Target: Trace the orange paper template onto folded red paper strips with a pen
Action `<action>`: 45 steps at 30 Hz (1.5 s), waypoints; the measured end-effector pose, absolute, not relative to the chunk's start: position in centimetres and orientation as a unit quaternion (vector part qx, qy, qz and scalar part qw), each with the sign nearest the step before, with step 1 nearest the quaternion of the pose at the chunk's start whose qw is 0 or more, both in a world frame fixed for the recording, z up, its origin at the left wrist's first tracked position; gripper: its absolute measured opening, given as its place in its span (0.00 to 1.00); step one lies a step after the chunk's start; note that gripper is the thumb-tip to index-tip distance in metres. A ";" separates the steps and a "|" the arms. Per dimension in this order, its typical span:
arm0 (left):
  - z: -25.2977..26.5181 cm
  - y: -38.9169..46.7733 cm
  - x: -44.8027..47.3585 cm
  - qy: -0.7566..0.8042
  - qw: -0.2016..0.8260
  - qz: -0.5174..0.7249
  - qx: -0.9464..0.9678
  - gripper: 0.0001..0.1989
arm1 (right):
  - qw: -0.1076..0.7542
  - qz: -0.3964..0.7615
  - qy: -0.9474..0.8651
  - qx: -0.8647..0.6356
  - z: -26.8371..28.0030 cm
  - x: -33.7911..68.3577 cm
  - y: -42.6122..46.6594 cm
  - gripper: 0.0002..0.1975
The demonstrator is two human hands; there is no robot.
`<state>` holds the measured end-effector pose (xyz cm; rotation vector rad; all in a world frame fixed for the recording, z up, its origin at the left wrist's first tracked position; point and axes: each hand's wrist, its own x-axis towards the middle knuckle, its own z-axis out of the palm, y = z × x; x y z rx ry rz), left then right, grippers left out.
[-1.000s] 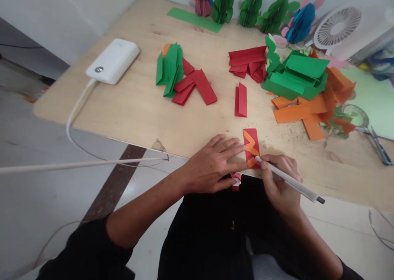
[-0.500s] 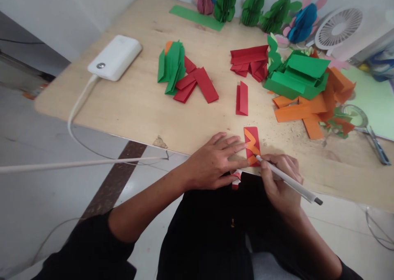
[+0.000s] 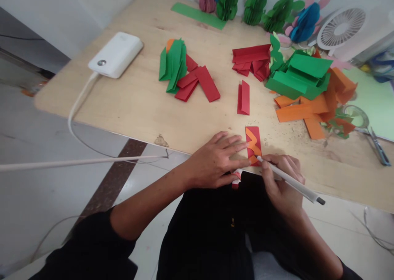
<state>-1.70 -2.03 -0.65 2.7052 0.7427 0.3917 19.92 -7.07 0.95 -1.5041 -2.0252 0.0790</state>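
Observation:
My right hand (image 3: 283, 181) grips a white pen (image 3: 297, 184), its tip down at the lower part of an orange wavy-edged paper cutout (image 3: 251, 140). That cutout lies on a folded red paper strip (image 3: 257, 133) at the table's near edge. Fingers spread, my left hand (image 3: 220, 161) lies flat with its fingertips on the left side of the cutout and strip. A second folded red strip (image 3: 243, 98) sits just beyond. Under the left hand's thumb side, a small red-and-white piece (image 3: 236, 181) shows, partly hidden.
Green folded papers (image 3: 174, 64) and red strips (image 3: 208, 84) lie left of centre. To the right are piles of green (image 3: 303, 75) and orange paper (image 3: 301, 112), plus scissors (image 3: 379, 149). A white power bank (image 3: 115, 55) with a cable, paper figures (image 3: 227, 3) and a fan (image 3: 343, 28) stand farther off.
The view has shifted very slightly. Both hands keep nearly the same pose, and the pen tip stays at the lower part of the orange cutout.

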 end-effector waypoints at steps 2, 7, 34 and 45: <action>-0.6 -2.1 -1.7 0.259 0.153 0.136 0.944 0.21 | 0.300 0.031 -0.763 -0.572 1.1 19.8 -7.1 0.02; -0.6 -2.1 -1.8 0.258 0.153 0.138 0.944 0.21 | 0.303 0.044 -0.761 -0.572 1.3 19.6 -7.1 0.03; -0.8 -2.0 -1.7 0.257 0.148 0.148 0.944 0.19 | 0.317 0.159 -0.707 -0.612 0.9 19.8 -7.1 0.08; -0.7 -2.1 -1.5 0.261 0.162 0.137 0.942 0.19 | 0.357 0.143 -0.684 -0.620 0.4 21.0 -7.2 0.11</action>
